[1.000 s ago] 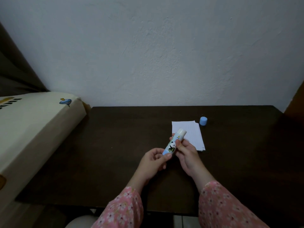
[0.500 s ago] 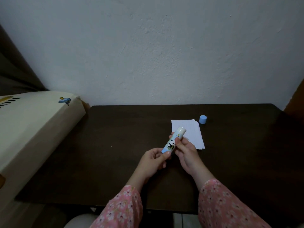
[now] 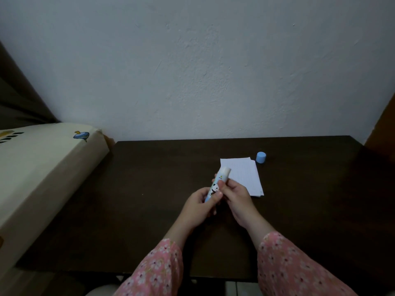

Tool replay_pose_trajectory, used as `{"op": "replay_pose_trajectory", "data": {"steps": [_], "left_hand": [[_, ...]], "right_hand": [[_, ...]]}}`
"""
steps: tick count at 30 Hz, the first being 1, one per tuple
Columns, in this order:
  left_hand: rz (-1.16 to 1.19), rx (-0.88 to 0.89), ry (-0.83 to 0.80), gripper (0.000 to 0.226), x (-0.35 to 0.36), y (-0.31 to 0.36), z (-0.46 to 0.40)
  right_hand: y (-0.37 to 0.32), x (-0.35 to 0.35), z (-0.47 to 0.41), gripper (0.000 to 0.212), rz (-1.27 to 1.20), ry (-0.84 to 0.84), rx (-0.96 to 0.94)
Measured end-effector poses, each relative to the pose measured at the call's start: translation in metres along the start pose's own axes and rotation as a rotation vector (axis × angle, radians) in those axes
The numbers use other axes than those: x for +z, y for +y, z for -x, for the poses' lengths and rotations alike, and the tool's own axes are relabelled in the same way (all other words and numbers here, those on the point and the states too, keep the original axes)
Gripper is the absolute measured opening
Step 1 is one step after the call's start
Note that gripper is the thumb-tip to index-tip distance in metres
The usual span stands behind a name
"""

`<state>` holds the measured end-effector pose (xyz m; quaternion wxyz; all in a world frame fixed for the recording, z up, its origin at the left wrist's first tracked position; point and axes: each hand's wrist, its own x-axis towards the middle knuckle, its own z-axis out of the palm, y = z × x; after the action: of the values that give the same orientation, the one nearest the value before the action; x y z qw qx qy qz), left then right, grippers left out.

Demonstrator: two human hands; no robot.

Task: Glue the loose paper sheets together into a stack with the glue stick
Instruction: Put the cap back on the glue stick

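Glue stick, uncapped, is held by both hands above the bench: left hand pinches its base, right hand grips the barrel, apparently twisting glue up. Paper sheets and blue cap lie toward the far edge; spreading glue likely comes next.

Glue stick: a white and pale-blue tube with a cartoon print, uncapped, tilted with its open end up and away, held above the table near the sheets' near-left corner. Paper sheets: a small, slightly fanned pile of white lined sheets lying flat. Blue cap: upright, just beside the pile's far-right corner.
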<state>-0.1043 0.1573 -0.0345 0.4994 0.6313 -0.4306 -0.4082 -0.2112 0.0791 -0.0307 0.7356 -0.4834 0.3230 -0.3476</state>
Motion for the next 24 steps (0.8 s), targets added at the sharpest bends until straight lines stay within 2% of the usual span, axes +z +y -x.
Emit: {"op": "replay_pose_trajectory", "data": {"steps": [4,10,14,19,24], "left_hand": [[0.063,0.079,0.037,0.024,0.006,0.006,-0.011],[-0.001,0.087,0.175,0.021,0.012,0.002,-0.042],[-0.048,0.101,0.197,0.027,0.015,0.005,-0.063],[-0.095,0.158,0.258,0.032,0.015,0.005,-0.079],[-0.108,0.134,0.302,0.039,0.013,-0.005,-0.088]], "right_hand": [[-0.021,-0.005,-0.012,0.024,0.234,0.032,-0.099],[-0.040,-0.053,-0.053,0.017,0.625,0.364,-0.258],[-0.043,-0.081,-0.080,0.023,0.848,0.514,-0.309],[-0.044,-0.099,-0.104,0.038,1.003,0.580,-0.289],[-0.034,-0.108,-0.114,0.045,1.007,0.572,-0.246]]}}
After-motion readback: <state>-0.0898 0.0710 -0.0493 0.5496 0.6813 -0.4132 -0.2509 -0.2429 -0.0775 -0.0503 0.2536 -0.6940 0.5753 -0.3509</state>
